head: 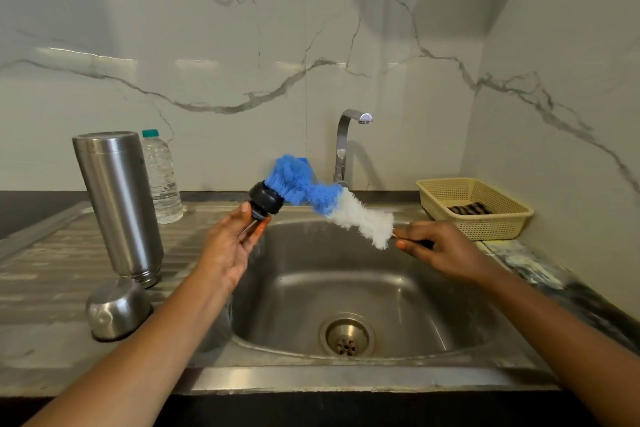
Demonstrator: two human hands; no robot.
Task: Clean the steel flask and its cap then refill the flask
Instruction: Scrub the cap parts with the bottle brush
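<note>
Over the sink (346,291), the left hand (230,246) grasps the black cap (265,202) while the right hand (440,248) grips the brush (322,196) handle, blue bristles pressed against the cap. The flask (117,201) stands upside down on the drainboard, left of the sink.
</note>
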